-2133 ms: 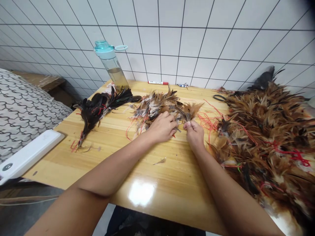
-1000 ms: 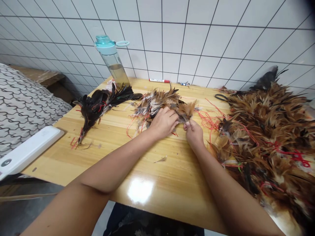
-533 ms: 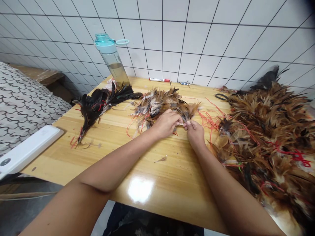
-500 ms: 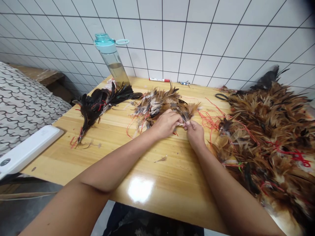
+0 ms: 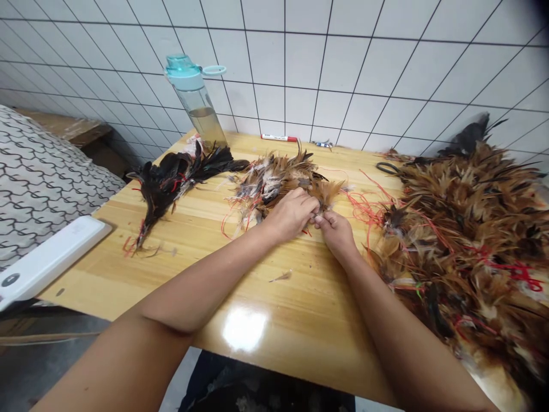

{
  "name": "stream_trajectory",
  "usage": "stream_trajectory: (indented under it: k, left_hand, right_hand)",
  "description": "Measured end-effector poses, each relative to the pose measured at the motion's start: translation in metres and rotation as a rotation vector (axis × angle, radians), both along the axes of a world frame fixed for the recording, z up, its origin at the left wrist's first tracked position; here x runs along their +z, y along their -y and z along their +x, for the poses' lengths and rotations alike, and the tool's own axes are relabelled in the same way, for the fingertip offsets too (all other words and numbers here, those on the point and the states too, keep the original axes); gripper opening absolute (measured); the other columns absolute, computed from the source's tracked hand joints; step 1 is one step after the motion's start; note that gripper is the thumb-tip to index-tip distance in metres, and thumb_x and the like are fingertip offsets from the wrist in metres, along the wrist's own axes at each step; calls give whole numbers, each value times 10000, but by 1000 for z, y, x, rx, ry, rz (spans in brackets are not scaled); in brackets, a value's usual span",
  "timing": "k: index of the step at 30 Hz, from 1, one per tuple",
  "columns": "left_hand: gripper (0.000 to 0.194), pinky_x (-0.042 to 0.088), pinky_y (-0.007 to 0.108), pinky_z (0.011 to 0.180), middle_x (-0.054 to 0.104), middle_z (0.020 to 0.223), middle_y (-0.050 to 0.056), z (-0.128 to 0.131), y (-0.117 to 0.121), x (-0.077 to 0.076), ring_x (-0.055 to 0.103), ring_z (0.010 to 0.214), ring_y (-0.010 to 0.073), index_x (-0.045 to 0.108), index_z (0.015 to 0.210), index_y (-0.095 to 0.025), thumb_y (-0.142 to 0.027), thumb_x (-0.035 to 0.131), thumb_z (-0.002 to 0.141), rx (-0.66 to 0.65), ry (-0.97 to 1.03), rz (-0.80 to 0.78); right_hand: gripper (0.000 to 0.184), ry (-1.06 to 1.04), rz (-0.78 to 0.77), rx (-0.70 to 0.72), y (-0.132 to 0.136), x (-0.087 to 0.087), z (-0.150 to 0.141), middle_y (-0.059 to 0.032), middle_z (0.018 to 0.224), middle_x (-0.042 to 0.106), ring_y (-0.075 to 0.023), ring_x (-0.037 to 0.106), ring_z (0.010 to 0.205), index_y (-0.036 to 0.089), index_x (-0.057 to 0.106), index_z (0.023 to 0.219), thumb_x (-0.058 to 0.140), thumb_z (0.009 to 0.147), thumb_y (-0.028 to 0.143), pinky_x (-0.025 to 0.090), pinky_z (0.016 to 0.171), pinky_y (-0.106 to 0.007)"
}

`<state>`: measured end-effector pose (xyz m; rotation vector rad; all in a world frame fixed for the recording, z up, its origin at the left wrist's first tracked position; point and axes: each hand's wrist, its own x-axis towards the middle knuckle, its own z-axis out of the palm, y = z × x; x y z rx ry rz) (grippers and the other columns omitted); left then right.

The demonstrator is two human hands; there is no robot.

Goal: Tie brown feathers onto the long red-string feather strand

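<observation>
My left hand [image 5: 290, 213] and my right hand [image 5: 337, 232] meet at the middle of a wooden table [image 5: 257, 309]. Both pinch the quill ends of a small bunch of brown feathers [image 5: 328, 191] that fans away from me. Behind my left hand lies a loose pile of brown and white feathers [image 5: 274, 180] with red strings. A big heap of brown feathers [image 5: 467, 229] tied with red thread covers the right side of the table. A bundle of black feathers [image 5: 171, 180] lies to the left.
A clear water bottle [image 5: 197, 106] with a teal lid stands at the back by the tiled wall. A red marker [image 5: 278, 138] and black scissors [image 5: 388, 167] lie near the wall. A white flat device [image 5: 47, 257] overhangs the table's left edge beside patterned fabric [image 5: 38, 183].
My hands have drawn closer together on the small bunch, and its fan of feathers looks more gathered than two seconds ago. The view has shifted slightly.
</observation>
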<state>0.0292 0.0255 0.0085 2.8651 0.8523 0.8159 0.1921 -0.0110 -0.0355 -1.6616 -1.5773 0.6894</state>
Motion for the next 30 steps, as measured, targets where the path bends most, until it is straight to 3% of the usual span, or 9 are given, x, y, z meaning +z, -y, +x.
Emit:
stream_trajectory:
  k: [4, 8, 16, 20, 30]
  left_hand:
    - [107, 404, 335, 827, 627, 876, 70, -4, 0, 6, 499, 878, 205, 555, 880, -164, -177, 458, 922, 12, 70, 50]
    - [101, 401, 348, 853, 636, 930, 75, -15, -7, 16, 507, 915, 205, 589, 891, -157, -150, 487, 893, 81, 167, 36]
    - [78, 405, 314, 818, 651, 873, 41, -28, -17, 14, 509, 888, 186, 697, 840, -194, -216, 633, 800, -41, -150, -206]
    - [117, 399, 318, 805, 642, 858, 55, -27, -17, 13, 500, 884, 194, 694, 813, -184, -180, 577, 819, -20, -216, -198]
    - [157, 397, 318, 822, 650, 860, 44, -20, -11, 17, 525, 870, 182, 620, 869, -174, -191, 467, 899, -42, -57, -184]
  right_hand:
    - [208, -35, -17, -54, 0, 1, -1, -20, 702, 653, -171, 576, 688, 223, 592, 666, 509, 829, 321, 442, 711, -301]
    - [266, -213, 14, -145, -2, -2, 1, -8, 648, 602, -151, 527, 605, 211, 571, 694, 460, 854, 392, 414, 620, -277]
    - [289, -448, 50, -208, -5, 0, 2, 16, 615, 532, -124, 447, 553, 207, 547, 704, 502, 815, 470, 363, 555, -255]
    - [276, -417, 48, -215, -3, 1, 1, 12, 619, 534, -130, 452, 558, 207, 552, 695, 500, 809, 454, 358, 562, -262]
    - [255, -146, 41, -156, 1, 4, -1, -24, 667, 623, -167, 557, 643, 199, 622, 684, 468, 834, 336, 403, 654, -289]
